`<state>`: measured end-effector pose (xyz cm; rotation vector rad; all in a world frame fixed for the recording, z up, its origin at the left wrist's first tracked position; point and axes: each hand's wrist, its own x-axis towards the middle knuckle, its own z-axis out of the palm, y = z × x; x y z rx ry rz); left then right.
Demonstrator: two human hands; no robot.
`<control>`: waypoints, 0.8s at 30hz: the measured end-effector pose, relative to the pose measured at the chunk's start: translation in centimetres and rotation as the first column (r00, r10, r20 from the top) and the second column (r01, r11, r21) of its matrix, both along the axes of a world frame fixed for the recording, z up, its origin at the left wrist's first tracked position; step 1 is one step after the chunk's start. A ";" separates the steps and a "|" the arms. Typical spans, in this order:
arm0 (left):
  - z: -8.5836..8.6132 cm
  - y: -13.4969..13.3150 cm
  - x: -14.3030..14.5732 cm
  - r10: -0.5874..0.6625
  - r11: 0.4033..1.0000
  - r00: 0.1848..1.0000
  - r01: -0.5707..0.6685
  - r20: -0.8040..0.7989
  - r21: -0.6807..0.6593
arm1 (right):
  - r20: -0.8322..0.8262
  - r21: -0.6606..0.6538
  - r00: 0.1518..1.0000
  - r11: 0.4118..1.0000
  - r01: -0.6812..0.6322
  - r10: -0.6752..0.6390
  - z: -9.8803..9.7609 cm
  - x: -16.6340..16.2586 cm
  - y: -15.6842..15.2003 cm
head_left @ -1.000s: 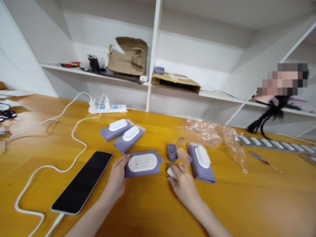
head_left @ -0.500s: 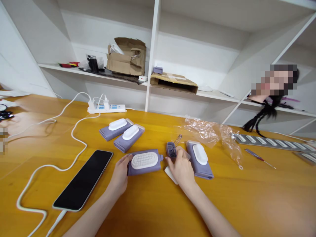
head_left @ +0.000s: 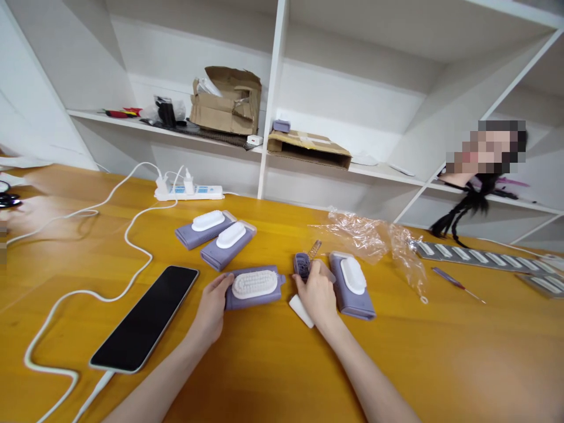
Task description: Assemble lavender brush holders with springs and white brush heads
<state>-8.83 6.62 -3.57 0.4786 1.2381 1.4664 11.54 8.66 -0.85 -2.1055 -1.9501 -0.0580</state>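
My left hand grips the left end of a flat purple brush whose oval of white bristles faces up. Over to the right, my right hand has its fingers drawn together beside a small dark purple housing and a translucent plastic piece. My fingers hide what they pinch. A clear ribbed piece lies just behind the housing. Partly beneath the hand rests a white flat piece. Another purple brush lies close on its right.
Two more purple brushes, a rear one and a nearer one, lie behind my left hand. A phone charges at left from a power strip. Clear plastic wrap, a screwdriver and a grey strip are at right.
The view has shifted slightly, moving everything a little left in the picture. Both hands keep nearly the same places, the left one still on the brush.
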 end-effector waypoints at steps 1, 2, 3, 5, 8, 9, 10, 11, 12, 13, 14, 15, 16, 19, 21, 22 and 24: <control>0.0 0.0 0.0 0.003 1.000 1.000 -0.003 0.002 -0.001 | -0.012 0.002 1.000 1.000 -0.002 0.002 -0.1 0.1 0.1; 0.0 0.0 0.0 0.008 1.000 1.000 -0.008 0.004 -0.003 | -0.028 0.016 1.000 1.000 -0.007 0.008 -0.1 0.2 0.2; 0.0 0.0 -0.1 0.007 1.000 1.000 -0.007 0.008 -0.004 | -0.049 0.040 0.999 0.999 -0.018 0.020 -0.2 0.4 0.3; 0.1 0.0 -0.2 -0.005 1.000 1.000 0.005 0.016 -0.001 | -0.101 0.118 0.993 0.992 -0.052 0.064 -0.5 0.8 0.2; 0.1 0.2 -0.4 -0.020 1.000 0.999 0.020 0.035 0.018 | -0.186 0.259 0.970 0.960 -0.103 0.154 -0.9 1.1 0.1; 0.1 0.3 -0.4 -0.022 1.000 0.999 0.021 0.046 0.023 | -0.208 0.297 0.961 0.948 -0.114 0.181 -1.0 1.1 0.0; 0.0 0.3 -0.5 -0.019 0.999 0.998 0.017 0.060 0.027 | -0.227 0.330 0.952 0.936 -0.123 0.205 -1.1 1.1 0.0; -0.1 0.4 -0.6 -0.016 0.999 0.997 0.014 0.076 0.031 | -0.243 0.359 0.943 0.924 -0.132 0.229 -1.2 1.0 0.0; -0.1 0.4 -0.6 -0.013 0.999 0.996 0.010 0.093 0.031 | -0.258 0.385 0.933 0.912 -0.141 0.253 -1.2 1.0 0.1; -0.2 0.5 -0.6 -0.008 1.000 0.994 0.005 0.108 0.031 | -0.272 0.410 0.922 0.900 -0.148 0.276 -1.3 1.0 0.1; -0.2 0.5 -0.6 -0.006 1.000 0.993 0.003 0.119 0.030 | -0.288 0.439 0.910 0.885 -0.152 0.299 -1.3 1.0 0.2; -0.2 0.5 -0.7 -0.008 1.000 0.992 0.004 0.126 0.028 | -0.304 0.472 0.896 0.868 -0.153 0.323 -1.4 1.1 0.4; -0.2 0.5 -0.7 -0.010 1.000 0.992 0.006 0.130 0.026 | -0.317 0.506 0.883 0.849 -0.151 0.346 -1.4 1.2 0.5; -0.1 0.5 -0.7 -0.026 1.000 0.987 0.024 0.156 0.012 | -0.322 0.581 0.864 0.802 -0.142 0.386 -1.5 1.7 0.7; 0.0 0.6 -0.8 -0.017 1.000 0.984 0.019 0.180 -0.010 | -0.299 0.594 0.870 0.790 -0.152 0.392 -1.5 1.9 0.8; 0.0 0.7 -0.8 -0.007 1.000 0.982 0.012 0.189 -0.022 | -0.284 0.592 0.876 0.790 -0.160 0.390 -1.5 2.1 0.8; 0.1 0.9 -0.9 0.026 0.999 0.979 -0.016 0.203 -0.049 | -0.245 0.567 0.893 0.803 -0.185 0.378 -1.4 2.2 0.8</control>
